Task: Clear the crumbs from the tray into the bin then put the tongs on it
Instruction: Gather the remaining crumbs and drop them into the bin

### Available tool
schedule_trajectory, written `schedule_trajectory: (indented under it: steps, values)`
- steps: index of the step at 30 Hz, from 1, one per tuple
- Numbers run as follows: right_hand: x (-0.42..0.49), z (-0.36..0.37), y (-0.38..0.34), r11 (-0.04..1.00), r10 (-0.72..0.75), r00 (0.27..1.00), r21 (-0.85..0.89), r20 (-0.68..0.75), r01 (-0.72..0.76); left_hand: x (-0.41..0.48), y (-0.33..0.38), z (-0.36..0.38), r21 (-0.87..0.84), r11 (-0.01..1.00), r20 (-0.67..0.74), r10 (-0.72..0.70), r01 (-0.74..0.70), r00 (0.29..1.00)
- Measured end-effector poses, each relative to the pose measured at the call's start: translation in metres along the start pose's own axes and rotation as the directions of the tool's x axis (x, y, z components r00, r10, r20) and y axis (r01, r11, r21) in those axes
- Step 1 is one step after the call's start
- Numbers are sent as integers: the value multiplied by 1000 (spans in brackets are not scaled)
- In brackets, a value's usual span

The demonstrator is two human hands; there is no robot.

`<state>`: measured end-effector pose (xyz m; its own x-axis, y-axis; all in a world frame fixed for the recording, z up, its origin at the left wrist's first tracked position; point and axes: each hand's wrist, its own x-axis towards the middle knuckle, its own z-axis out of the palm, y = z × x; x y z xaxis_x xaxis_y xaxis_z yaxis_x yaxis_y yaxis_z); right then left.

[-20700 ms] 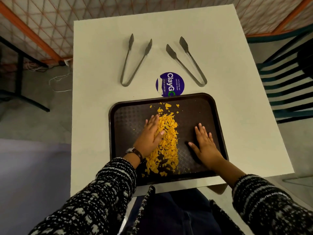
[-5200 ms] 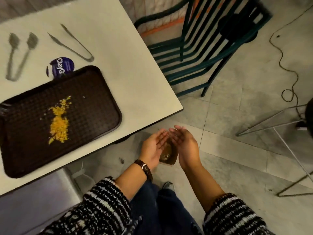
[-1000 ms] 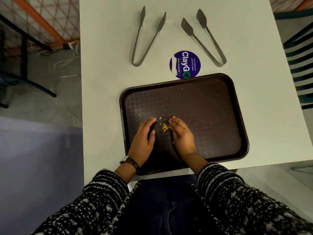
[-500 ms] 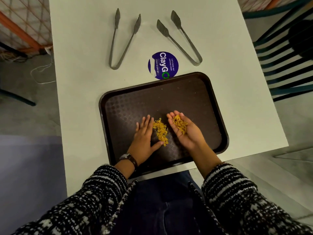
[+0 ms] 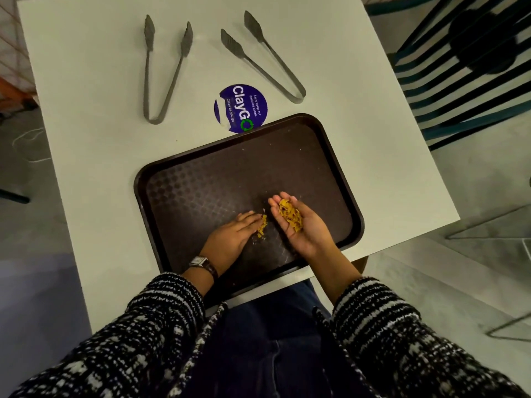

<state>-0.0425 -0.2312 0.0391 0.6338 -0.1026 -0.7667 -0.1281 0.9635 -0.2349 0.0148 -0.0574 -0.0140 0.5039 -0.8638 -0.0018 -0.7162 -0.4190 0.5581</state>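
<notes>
Single view, worn on my head. Faces forward and steeply down onto the white surface (image 5: 94, 81) from above its near edge. Wide-angle: edges bow outward. Near range: my sleeves fill the bottom of the frame, my lap sits between them, the tray (image 5: 201, 179) sits mid-frame. Floor shows along both sides. No second view, so nothing is shared.

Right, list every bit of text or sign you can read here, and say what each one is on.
"ClayGO" in large white letters, the O a green arrow ring: on the round blue sticker on the white table, partly under the tray rim.
"Let's keep our pantries clean.": small line on the same sticker.
"Clean as you go": second small line on the sticker.
Wristwatch face: too small to read.
Both tongs and the tray: no marking visible.
</notes>
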Motion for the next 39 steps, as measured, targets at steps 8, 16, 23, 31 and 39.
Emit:
schedule_trajectory:
  steps: [8, 16, 23, 31, 39]
  values:
    - [-3, 5, -1, 999, -28, 998, 35, -50, 29, 10, 13, -19, -74, 989, -100, -135, 128, 986]
    - [-8, 10, -1, 996, -59, 998, 60, -35, 61, 28, 45, -48, -883, -352, 467, -604, 309, 646]
    - [-20, 8, -2, 992, -64, 998, 106, -10, 64, 33, 65, -61, -829, -538, 476, -535, 152, 699]
    - [-48, -23, -34, 993, -38, 997, 114, 60, 31, 44, 118, -45, -851, -516, 416, -548, 98, 726]
    - [-113, -151, -107, 1000, 22, 994, 8, 111, -23, 56, 258, 54, -807, -589, 429, -539, 39, 725]
